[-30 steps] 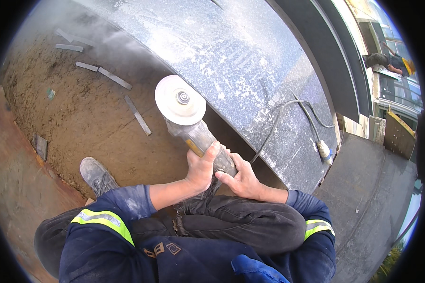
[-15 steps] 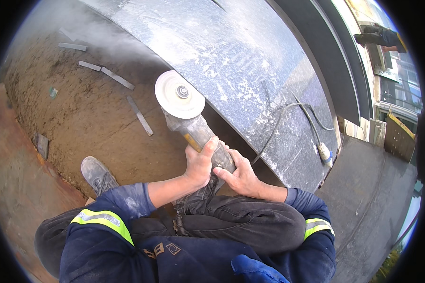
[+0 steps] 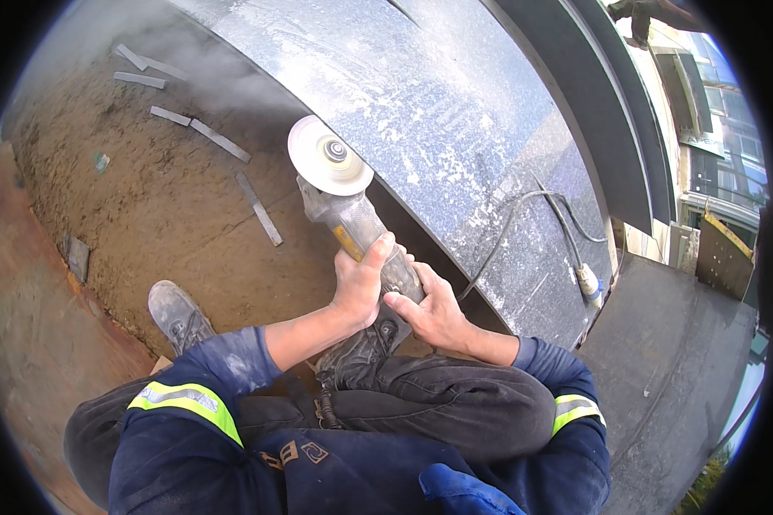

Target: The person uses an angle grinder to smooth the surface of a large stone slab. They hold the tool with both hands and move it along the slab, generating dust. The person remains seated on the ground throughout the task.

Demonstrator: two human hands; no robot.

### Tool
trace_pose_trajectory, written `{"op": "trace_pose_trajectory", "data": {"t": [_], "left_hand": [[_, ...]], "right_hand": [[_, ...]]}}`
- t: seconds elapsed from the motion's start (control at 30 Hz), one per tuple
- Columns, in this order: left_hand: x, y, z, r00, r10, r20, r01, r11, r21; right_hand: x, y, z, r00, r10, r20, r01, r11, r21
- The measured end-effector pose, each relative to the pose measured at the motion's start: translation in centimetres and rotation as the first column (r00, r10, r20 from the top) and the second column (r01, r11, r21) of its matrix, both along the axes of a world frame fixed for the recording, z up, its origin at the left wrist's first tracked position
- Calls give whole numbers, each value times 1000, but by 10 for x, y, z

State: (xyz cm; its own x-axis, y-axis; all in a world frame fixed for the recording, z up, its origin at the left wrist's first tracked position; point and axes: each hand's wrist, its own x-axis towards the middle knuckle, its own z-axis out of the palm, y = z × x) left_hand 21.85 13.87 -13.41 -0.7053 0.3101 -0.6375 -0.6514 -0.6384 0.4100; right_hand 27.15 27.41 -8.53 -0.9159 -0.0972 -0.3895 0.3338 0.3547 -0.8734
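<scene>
Both my hands are wrapped round the body of a dusty angle grinder (image 3: 356, 225). My left hand (image 3: 361, 276) grips its middle, close behind the yellow patch. Farther back, my right hand (image 3: 434, 305) closes on the rear end of the body. The pale round disc (image 3: 322, 163) points away from me and meets the lower left edge of a grey stone slab (image 3: 455, 129). White dust (image 3: 232, 81) drifts off the far left part of that edge.
Several cut stone strips (image 3: 221, 140) lie on the brown dirt (image 3: 146, 206) at left. A cable with a white and blue plug (image 3: 587, 283) rests on the slab. A rusty plate (image 3: 26, 300) is at far left, another dark slab (image 3: 653, 360) at right. My shoe (image 3: 180, 313) stands on the dirt.
The grinder has moved slightly away from me along the slab's edge, with both hands still on it. A person at the upper right has shifted mostly out of view.
</scene>
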Motion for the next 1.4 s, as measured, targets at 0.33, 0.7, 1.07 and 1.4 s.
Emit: {"op": "trace_pose_trajectory", "data": {"t": [0.33,0.7,1.07,1.4], "left_hand": [[28,4,6,999,-34,-10,34,999,-2],[80,17,2,973,-208,-103,208,978,-9],[73,18,-2,975,-192,-108,191,981,-24],[54,16,0,986,-140,-96,137,990,-37]], "right_hand": [[27,8,7,1000,3,17,-2,1000,-22],[76,35,13,998,25,49,-23,999,-34],[66,36,4,999,36,-29,-38,998,-54],[46,29,5,1000,8,22,-7,998,-60]]}}
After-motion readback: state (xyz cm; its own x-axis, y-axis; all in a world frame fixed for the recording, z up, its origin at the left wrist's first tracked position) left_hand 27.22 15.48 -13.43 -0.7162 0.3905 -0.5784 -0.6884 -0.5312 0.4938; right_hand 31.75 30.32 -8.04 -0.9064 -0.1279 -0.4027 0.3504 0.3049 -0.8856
